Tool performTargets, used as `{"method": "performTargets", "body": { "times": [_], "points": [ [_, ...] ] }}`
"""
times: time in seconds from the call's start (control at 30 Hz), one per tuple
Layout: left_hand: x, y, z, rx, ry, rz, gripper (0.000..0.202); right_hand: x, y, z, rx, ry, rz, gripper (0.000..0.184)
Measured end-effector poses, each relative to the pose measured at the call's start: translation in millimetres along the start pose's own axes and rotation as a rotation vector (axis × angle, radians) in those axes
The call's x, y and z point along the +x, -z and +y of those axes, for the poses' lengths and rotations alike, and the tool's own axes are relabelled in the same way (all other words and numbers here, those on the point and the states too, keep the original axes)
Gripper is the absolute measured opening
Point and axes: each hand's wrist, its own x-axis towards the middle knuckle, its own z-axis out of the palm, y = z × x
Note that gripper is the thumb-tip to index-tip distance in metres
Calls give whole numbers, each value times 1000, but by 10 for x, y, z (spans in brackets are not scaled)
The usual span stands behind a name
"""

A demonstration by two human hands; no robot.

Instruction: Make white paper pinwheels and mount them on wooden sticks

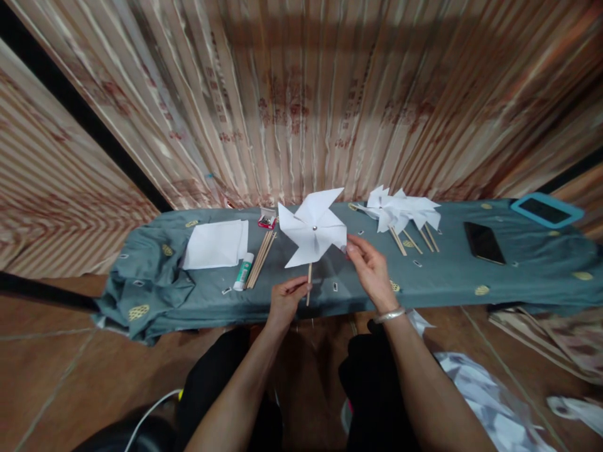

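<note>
A white paper pinwheel [325, 242] stands upright in front of me, a silver pin at its centre. Its thin wooden stick [309, 276] is pinched between the thumb and fingers of my left hand [286, 298]. On the other side, my right hand [370, 267], with a silver bangle at the wrist, has its thumb and fingers closed at the edge of the right blade. To the left lie several loose wooden sticks [261, 260], a glue stick [244, 272] and a small red box of pins [267, 220].
Stacked white paper sheets [211, 245] lie at the left of the cloth-covered table [452, 285]. Several pinwheels [400, 210] overlap at the back right, near a phone [483, 243] and a blue-framed tablet [546, 210]. A curtain [292, 94] hangs behind; a bag of white paper [490, 402] lies on the floor.
</note>
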Motion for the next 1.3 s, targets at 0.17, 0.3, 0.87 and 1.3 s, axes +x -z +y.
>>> {"method": "performTargets", "body": {
  "times": [0.17, 0.3, 0.87, 1.3],
  "points": [
    [7, 0, -13, 9, -26, 19, 36, -76, -59, -31, -44, -11, -38, 42],
    [10, 6, -12, 11, -33, 27, 37, -109, -95, -23, -60, -13, -77, 40],
    [13, -3, -43, 26, -23, 4, 36, -178, -302, -63, 51, -72, -227, 44],
    [-3, 28, -42, 19, -24, 21, 37, -188, -64, -223, -479, 180, 13, 47]
  ]
}}
